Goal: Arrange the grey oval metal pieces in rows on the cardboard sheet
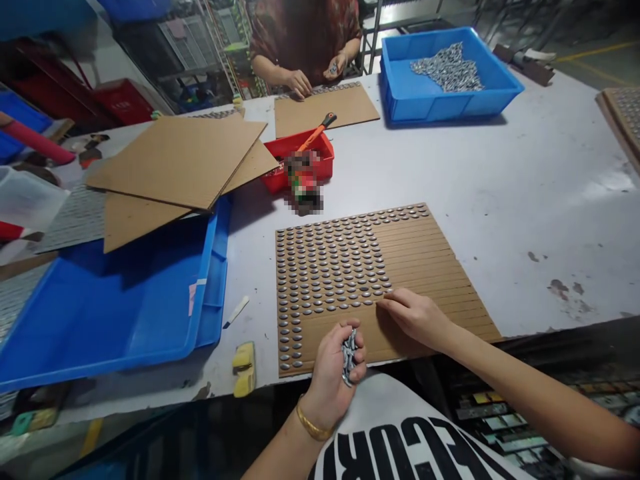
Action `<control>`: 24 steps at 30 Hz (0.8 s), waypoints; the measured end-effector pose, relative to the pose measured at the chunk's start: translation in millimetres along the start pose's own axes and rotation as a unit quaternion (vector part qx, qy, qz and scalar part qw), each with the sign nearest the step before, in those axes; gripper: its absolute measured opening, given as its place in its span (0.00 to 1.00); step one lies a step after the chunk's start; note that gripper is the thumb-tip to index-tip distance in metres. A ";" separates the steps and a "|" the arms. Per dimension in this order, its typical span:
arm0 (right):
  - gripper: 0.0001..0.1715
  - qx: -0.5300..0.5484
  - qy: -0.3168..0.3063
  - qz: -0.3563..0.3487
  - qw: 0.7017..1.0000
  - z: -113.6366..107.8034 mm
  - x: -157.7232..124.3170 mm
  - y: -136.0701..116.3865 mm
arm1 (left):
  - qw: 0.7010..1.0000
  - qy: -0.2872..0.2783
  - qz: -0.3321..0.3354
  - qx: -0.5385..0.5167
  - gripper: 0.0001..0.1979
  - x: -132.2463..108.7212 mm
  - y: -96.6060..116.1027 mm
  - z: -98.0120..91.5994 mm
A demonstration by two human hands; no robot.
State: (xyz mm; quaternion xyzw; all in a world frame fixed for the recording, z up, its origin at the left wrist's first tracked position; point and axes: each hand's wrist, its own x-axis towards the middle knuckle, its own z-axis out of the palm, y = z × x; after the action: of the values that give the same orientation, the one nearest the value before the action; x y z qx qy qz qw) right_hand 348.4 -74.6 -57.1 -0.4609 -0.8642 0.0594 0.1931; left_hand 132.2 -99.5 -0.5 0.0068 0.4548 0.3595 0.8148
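My left hand (pixel 340 363) is curled around a heap of small oval metal pieces (pixel 349 357), palm up, over the near edge of a brown cardboard sheet (pixel 430 267). Rows of the same silver pieces (pixel 330 260) lie across the sheet's left part and along its far edge. Ruled lines cross its right side. At the end of one of the nearer rows, my right hand (pixel 413 317) touches the cardboard with fingertips pinched together. Whatever sits between those fingertips is hidden. A gold bangle (pixel 313 420) circles my left wrist.
Across the table, a person's hands (pixel 300 83) work over another cardboard sheet (pixel 330 117). A blue bin (pixel 445 103) holds many metal pieces. Cardboard sheets (pixel 185 160) rest over a blue tray (pixel 125 300) at left, near a red box (pixel 325 150) and a yellow block (pixel 244 370).
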 end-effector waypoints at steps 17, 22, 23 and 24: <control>0.14 0.127 0.008 0.068 0.990 -19.9 12.8 -19.5 | 0.998 -0.011 0.027 0.056 0.13 -0.3 -4.3 3.6; 0.09 0.352 -0.040 0.109 0.929 -36.7 27.9 -49.3 | 0.993 0.006 0.060 0.097 0.15 10.1 -13.2 0.7; 0.08 0.369 -0.038 0.127 0.920 -36.3 31.0 -52.6 | 0.993 0.010 0.063 0.100 0.18 14.7 -14.0 -1.3; 0.07 0.385 -0.037 0.151 0.910 -35.0 33.9 -54.6 | 0.992 0.006 0.066 0.106 0.20 19.9 -14.2 -3.6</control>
State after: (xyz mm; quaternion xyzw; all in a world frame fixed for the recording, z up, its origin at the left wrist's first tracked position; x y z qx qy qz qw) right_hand 302.8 -80.5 -0.1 -0.4734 -0.7010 0.4326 0.3121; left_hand 144.2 -99.4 -22.0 0.1213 0.4937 0.3624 0.7812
